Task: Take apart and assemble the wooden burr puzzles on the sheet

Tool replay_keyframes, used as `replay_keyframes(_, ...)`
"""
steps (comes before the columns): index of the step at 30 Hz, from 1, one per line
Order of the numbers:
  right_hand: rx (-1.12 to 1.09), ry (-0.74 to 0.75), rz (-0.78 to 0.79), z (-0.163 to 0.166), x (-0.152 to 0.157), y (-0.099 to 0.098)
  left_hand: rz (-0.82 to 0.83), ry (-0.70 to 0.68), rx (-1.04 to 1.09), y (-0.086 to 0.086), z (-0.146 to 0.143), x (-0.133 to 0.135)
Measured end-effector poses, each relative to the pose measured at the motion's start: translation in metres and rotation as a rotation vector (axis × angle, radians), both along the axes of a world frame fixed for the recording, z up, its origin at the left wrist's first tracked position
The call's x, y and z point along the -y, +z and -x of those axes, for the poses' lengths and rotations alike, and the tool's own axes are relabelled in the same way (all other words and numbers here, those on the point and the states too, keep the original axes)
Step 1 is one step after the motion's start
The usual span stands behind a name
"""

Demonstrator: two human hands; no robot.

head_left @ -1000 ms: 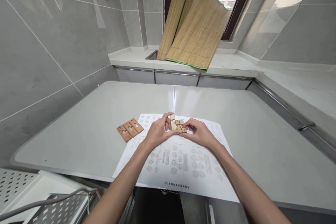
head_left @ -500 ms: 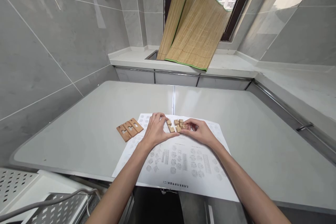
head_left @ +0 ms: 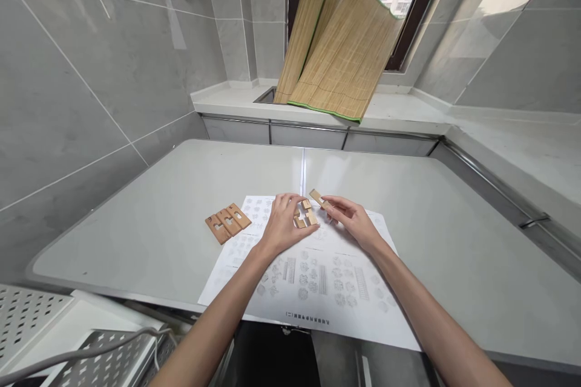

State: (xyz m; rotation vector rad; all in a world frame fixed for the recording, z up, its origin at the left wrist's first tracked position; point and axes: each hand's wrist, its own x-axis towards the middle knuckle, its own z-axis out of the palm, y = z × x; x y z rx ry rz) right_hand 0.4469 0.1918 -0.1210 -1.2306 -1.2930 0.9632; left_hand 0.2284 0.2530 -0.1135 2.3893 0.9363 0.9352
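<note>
My right hand [head_left: 356, 222] pinches a notched wooden puzzle piece [head_left: 316, 196] between thumb and fingers, its long end sticking out to the upper left. Curved around several other notched wooden puzzle pieces [head_left: 311, 218] is my left hand [head_left: 282, 224], its fingers behind them and its thumb along their near side. These pieces form a loose cluster with a gap in the middle, partly hidden by the left fingers. Underneath lies a printed paper sheet [head_left: 290, 296] with small diagrams. Left of it are three brown wooden plates [head_left: 228, 223] with cut-out slots, side by side.
A pale table [head_left: 149, 217] carries the sheet, with a seam running away from me. Behind it, a folded bamboo mat [head_left: 347, 48] leans on a white ledge [head_left: 390, 103] by the window. At the lower left stands a white perforated rack [head_left: 31, 320] with a grey cable [head_left: 86, 351].
My right hand has lifted a wooden piece up and away from the cluster. My left hand has shifted slightly right around the remaining pieces. The camera view has moved a little.
</note>
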Motion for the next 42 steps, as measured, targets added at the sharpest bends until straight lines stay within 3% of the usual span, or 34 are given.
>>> replay_keyframes(6, -0.069, 0.028, 0.019, 0.004, 0.001, -0.002, 0.231, 0.017, 0.189, 0.005, -0.004, 0.008)
replay_keyframes(17, -0.058, 0.045, 0.031, 0.010, 0.005, 0.007, 0.224, 0.061, 0.185, 0.001, -0.007, 0.009)
replay_keyframes(27, -0.134, -0.080, 0.010, 0.008, 0.002, -0.004, 0.231, 0.027, 0.091, 0.002, -0.005, 0.010)
replay_keyframes(42, -0.115, 0.032, -0.001, 0.013, 0.006, 0.004, 0.324, 0.013, 0.243, 0.001, -0.005, 0.009)
